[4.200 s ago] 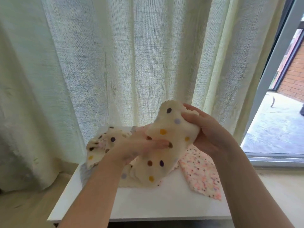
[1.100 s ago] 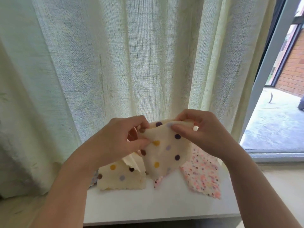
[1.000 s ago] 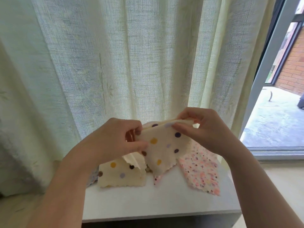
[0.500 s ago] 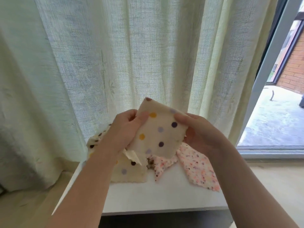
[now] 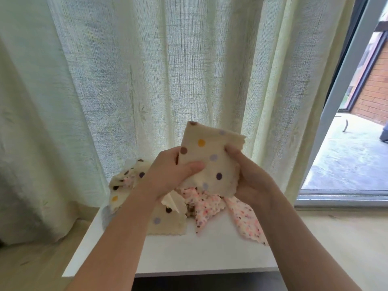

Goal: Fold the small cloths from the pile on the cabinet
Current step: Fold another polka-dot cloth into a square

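Observation:
I hold a folded cream cloth with coloured dots [image 5: 210, 152] in the air above the white cabinet top [image 5: 189, 255]. My left hand [image 5: 168, 175] grips its left edge, thumb across the front. My right hand [image 5: 249, 177] holds its right side, fingers curled round the edge. Under my hands lies the pile: another cream dotted cloth [image 5: 168, 219] folded flat, a crumpled dotted one [image 5: 123, 181] at the back left, and pink speckled cloths [image 5: 243, 219] on the right.
A pale sheer curtain [image 5: 168, 70] hangs right behind the cabinet. At the right a glass door frame [image 5: 344, 97] opens on a paved yard and a brick wall. The wooden floor [image 5: 31, 265] lies left of the cabinet.
Both hands have doubled the dotted cloth over into a smaller, thicker piece and stood it more upright. My left thumb has come across its front.

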A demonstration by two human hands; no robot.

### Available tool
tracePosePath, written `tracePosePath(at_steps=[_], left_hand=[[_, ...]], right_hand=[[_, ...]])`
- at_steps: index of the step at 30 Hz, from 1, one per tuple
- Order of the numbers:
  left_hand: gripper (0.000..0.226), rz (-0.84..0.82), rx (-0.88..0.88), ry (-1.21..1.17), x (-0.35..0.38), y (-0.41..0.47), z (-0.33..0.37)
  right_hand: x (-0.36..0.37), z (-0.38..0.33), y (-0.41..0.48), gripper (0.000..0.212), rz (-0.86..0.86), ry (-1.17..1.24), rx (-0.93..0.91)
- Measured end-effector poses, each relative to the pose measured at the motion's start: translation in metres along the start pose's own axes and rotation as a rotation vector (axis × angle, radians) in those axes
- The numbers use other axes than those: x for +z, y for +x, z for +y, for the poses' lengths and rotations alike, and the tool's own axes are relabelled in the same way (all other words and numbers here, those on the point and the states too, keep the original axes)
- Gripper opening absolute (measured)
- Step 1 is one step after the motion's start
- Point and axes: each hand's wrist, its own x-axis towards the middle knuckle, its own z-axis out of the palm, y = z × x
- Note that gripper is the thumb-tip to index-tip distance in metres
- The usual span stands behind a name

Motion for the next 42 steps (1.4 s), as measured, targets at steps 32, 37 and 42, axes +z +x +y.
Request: tracePosePath(at_steps=[32, 37, 42], left_hand=[[0.018, 0.214, -0.05, -0.056, -0.009, -0.061, 0.02], [0.012, 0.289, -0.003, -0.01, -0.003, -0.017, -0.006], [0.015, 0.241, -0.026, -0.055, -0.005, 0.04, -0.011]], right_hand=[[0.015, -0.002, -0.068, 0.02, 0.007, -0.448, -0.217], [-0.002, 0.006, -0.018, 0.018, -0.014, -0.437, -0.242], [-0.01, -0.003, 0.04, 0.023, -0.045, -0.404, -0.189]])
